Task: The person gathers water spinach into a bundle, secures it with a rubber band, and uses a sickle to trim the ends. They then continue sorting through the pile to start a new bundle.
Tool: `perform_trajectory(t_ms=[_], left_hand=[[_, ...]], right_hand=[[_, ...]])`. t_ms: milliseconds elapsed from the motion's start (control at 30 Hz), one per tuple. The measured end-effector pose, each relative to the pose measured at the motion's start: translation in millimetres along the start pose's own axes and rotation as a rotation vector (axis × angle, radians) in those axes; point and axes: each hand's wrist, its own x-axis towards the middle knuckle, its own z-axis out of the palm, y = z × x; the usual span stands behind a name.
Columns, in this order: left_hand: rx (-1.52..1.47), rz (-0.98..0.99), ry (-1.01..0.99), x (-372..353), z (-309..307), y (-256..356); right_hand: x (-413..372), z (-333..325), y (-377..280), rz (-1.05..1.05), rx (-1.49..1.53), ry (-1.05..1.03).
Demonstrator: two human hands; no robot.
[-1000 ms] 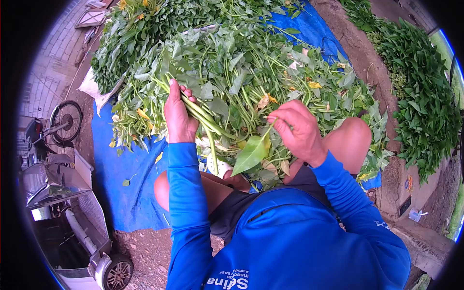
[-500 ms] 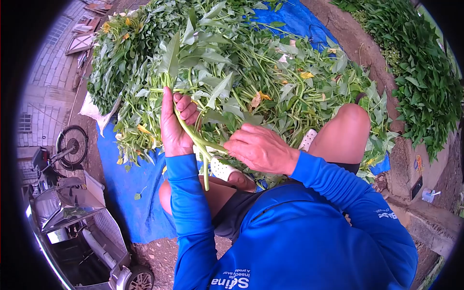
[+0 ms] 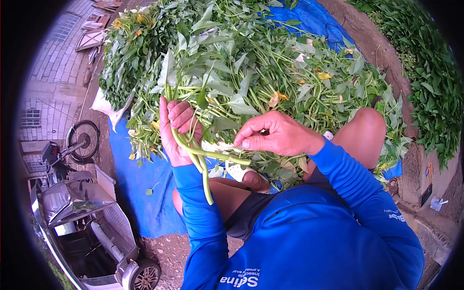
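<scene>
My left hand [image 3: 178, 130] is closed around several green leafy stems, which look like water spinach [image 3: 186, 145]. Their arrow-shaped leaves [image 3: 167, 72] point away from me, above the hand. Below it, one cut stem end [image 3: 208, 191] hangs over my wrist, and a thicker stem [image 3: 227, 156] juts out to the right. Just above that thicker stem is my right hand [image 3: 275, 134], apart from it. Its fingers are curled, with thumb and forefinger tips close together and nothing visible in them.
A large heap of cut leafy stems [image 3: 290, 92] lies before me on a blue tarp [image 3: 135, 193], with some yellow leaves in it. More greens [image 3: 430, 82] are piled at the right. A cart-like vehicle [image 3: 92, 222] stands left, near a wheel [image 3: 83, 141]. My white clog [image 3: 237, 171] shows between my knees.
My right hand has come off the stem end and moved up and right. The thicker stem now sticks out sideways, uncovered. The left hand keeps its hold. The whole view has shifted slightly.
</scene>
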Motion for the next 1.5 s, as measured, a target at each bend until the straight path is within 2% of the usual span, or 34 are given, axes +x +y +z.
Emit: perform_trajectory(t_ms=[33, 100, 167, 300, 467, 567, 600, 700, 733, 833, 900, 933, 967, 1000, 1033, 1100, 1167, 1200, 1233, 1267, 1300, 1333, 1433, 1500], left_hand=[[0.004, -0.006, -0.011, 2.6, 0.4, -4.8], [-0.010, -0.023, -0.010, 5.8, 4.8, -13.0], [-0.041, 0.008, 0.049, 6.9, 4.8, -14.6], [-0.001, 0.110, 0.094, 4.1, -5.3, -5.7], [-0.050, 0.139, 0.119, 1.8, -4.7, -4.3], [-0.014, 0.176, 0.118, 2.7, -2.7, -4.6], [0.055, 0.205, 0.122, 2.2, -5.1, -1.4], [0.355, 0.363, 0.199, -1.0, -10.4, 5.2], [0.358, 0.427, 0.239, -1.1, -7.0, 5.0], [0.357, 0.582, 0.280, -8.8, -7.7, 37.9], [0.387, 0.598, 0.271, -23.3, -5.0, 62.4], [0.376, 0.538, 0.240, -31.0, -2.0, 70.6], [0.399, 0.572, 0.279, -35.3, 2.5, 68.1], [0.423, 0.604, 0.311, -36.4, 7.7, 62.2], [0.444, 0.632, 0.345, -36.8, 10.6, 56.3], [0.482, 0.609, 0.367, -33.4, 11.4, 50.1], [0.544, 0.586, 0.392, -28.6, 11.3, 44.3], [0.544, 0.583, 0.405, -25.1, 10.7, 42.7], [0.548, 0.558, 0.398, -22.2, 9.7, 41.6], [0.532, 0.528, 0.382, -18.8, 8.6, 40.7], [0.515, 0.497, 0.369, -16.8, 7.6, 38.2], [0.505, 0.477, 0.353, -14.1, 9.9, 31.9], [0.556, 0.498, 0.402, -14.4, 7.1, 26.4], [0.572, 0.508, 0.440, -17.2, 9.1, 22.8]], right_hand=[[14.3, 6.7, 3.3, -0.047, 0.185, -0.023], [34.9, 25.7, 3.0, -0.158, 0.278, 0.053], [44.0, 37.9, 17.7, -0.173, 0.116, -0.029], [47.0, 52.9, 3.1, -0.153, -0.108, 0.214], [58.3, 63.4, 25.0, -0.305, -0.084, 0.278], [52.5, 59.7, 28.5, -0.283, -0.103, 0.165], [49.8, 56.8, 32.9, -0.161, -0.060, 0.048], [45.6, 39.8, 42.6, -0.003, 0.031, -0.063], [44.7, 30.5, 41.4, 0.043, 0.089, -0.098], [32.9, -5.0, 42.8, 0.152, -0.162, -0.398], [18.9, -46.5, 32.6, 0.218, -0.284, -0.199], [9.5, -73.5, 44.1, 0.203, -0.344, 0.034], [1.9, -109.3, 59.6, 0.304, -0.412, 0.209], [-11.2, -131.4, 59.1, 0.410, -0.638, 0.537], [-19.2, -147.8, 74.6, 0.628, -1.050, 0.724], [-24.0, -149.1, 109.2, 0.702, -1.340, 0.830], [-17.9, -119.8, 127.2, 0.427, -1.079, 0.664], [-7.7, -91.0, 133.5, 0.502, -0.713, 0.504], [-0.8, -64.0, 157.1, 0.482, -0.627, 0.355], [8.7, -41.5, 172.7, 0.593, -0.655, 0.230], [16.4, -26.3, 193.6, 0.663, -0.692, 0.222], [23.5, -14.8, 218.8, 0.664, -0.729, 0.349], [39.3, 1.1, 239.0, 0.750, -0.706, 0.554], [45.5, 6.3, 252.0, 0.736, -0.616, 0.679]])
